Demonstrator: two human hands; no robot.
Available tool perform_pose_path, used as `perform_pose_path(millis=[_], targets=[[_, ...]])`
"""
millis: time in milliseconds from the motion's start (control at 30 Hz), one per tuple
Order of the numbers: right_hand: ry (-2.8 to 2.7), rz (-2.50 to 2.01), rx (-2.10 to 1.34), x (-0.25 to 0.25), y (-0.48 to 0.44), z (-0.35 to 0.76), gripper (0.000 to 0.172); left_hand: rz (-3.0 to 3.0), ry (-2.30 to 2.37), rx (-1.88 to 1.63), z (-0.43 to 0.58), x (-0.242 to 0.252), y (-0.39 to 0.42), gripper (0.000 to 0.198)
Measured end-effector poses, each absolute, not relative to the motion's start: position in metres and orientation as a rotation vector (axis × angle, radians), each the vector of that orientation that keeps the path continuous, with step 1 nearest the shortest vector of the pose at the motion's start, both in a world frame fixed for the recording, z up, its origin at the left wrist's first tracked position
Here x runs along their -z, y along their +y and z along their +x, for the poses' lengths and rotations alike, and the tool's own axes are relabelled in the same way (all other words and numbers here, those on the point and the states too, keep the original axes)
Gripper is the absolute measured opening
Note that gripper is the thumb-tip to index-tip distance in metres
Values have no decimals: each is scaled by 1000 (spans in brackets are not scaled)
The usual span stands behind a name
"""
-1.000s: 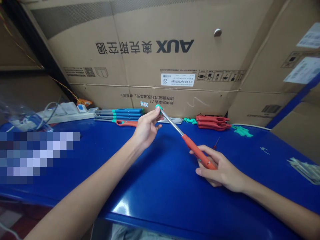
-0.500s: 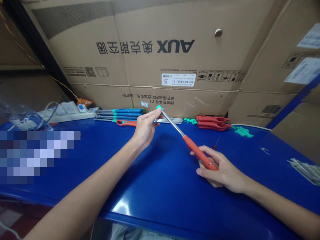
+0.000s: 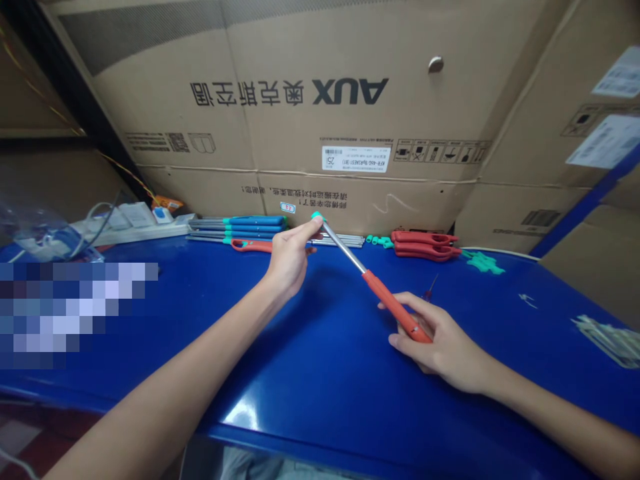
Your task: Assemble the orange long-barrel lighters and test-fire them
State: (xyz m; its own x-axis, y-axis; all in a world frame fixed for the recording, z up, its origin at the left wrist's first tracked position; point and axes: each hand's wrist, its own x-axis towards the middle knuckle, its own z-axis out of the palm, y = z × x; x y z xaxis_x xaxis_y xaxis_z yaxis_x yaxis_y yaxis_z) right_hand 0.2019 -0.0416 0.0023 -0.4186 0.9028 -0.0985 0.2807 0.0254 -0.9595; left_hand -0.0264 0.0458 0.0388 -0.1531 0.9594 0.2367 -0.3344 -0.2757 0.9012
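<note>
A long-nosed lighter with a red handle [image 3: 395,303] and a bare metal tube [image 3: 345,251] slants across the middle of the view. My right hand [image 3: 435,340] is closed around the handle's lower end, with the thumb on the near side. At the tube's far end, my left hand [image 3: 293,257] pinches a small green collar [image 3: 317,217] between thumb and fingers. Whether the collar sits over the tube's tip is hidden by the fingers. Behind my left hand lie several blue lighters [image 3: 257,228] and one red lighter [image 3: 250,246] with green collars.
Along the back of the blue table [image 3: 320,380] lie metal tubes [image 3: 353,240], loose green collars [image 3: 377,241], red handles [image 3: 425,245] and green pieces [image 3: 483,261]. A screwdriver [image 3: 429,291] is behind my right hand. A power strip [image 3: 135,232] stands left; a cardboard wall [image 3: 280,40] rises behind.
The red handle has turned slightly in my right hand, and the green spot on its side no longer shows. My left hand keeps its pinch at the tube's end.
</note>
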Motion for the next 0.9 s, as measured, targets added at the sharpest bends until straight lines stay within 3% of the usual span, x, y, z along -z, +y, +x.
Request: perform_pose_path(millis=[267,500,900], targets=[[-1747,-1211,-1481,-4,-42,199,47,1058,830,-1620,-26,-38,46,24],[-2081,-1350,-544,-9,-35,206,28,1067,851,-1663,-20,-37,41,20],[-2265,-1127,208,-15,-34,210,22,1072,837,-1576,0,-26,27,23]])
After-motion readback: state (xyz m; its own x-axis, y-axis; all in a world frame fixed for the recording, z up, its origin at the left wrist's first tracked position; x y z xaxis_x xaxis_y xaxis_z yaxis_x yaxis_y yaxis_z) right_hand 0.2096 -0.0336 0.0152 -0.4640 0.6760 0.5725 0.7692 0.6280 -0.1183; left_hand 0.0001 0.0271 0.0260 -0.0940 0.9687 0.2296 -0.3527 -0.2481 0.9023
